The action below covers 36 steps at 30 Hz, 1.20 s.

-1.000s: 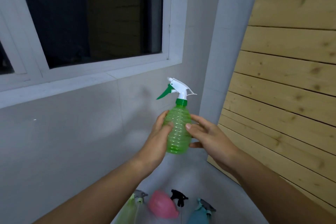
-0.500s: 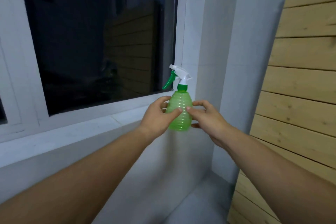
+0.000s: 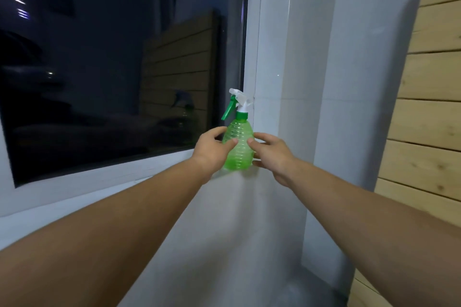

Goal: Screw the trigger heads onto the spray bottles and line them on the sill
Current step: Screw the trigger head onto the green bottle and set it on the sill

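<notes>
A green spray bottle [image 3: 237,149] (trigger head [image 3: 237,103] fitted) was gripped by left hand [image 3: 212,151] & right hand [image 3: 272,154] at frame centre, on the sill [image 3: 104,182].

The base of the green spray bottle [image 3: 237,149] is partly hidden by the left hand [image 3: 212,152] and the right hand [image 3: 272,154] — contact with the sill [image 3: 149,174] cannot be judged. The palms are turned away. Both forearms are cut off by the lower edge. The window [image 3: 99,70] glass is dark — only dim reflections are seen.
</notes>
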Tool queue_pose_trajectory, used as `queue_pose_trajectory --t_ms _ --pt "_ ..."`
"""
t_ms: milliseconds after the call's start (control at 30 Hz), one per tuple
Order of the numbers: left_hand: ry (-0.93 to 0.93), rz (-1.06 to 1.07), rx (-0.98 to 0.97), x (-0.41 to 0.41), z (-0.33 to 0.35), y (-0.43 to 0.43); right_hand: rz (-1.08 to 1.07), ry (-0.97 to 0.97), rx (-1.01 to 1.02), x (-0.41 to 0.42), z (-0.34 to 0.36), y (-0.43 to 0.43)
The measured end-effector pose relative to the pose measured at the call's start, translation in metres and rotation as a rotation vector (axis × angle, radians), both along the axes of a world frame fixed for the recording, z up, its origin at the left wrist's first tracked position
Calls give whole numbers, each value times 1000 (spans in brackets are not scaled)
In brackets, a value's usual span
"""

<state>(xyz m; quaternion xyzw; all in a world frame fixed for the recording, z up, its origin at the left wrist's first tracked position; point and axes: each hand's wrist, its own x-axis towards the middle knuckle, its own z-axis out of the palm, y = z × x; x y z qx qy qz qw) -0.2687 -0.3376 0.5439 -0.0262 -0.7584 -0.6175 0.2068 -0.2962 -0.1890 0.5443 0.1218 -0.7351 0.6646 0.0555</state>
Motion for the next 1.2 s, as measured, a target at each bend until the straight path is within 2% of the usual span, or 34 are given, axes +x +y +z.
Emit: queue_pose_trajectory --t_ms 433,767,1033,1200 --pt "16 128 -66 -30 -7 -8 -44 58 75 -39 -6 -25" --pt "-43 190 -98 -31 -7 -6 -53 82 110 -42 -11 -26" --pt "-64 236 -141 -17 -5 -7 -90 83 160 -26 -15 -16" --pt "-56 229 -92 13 -11 0 -138 63 175 13 -28 10"
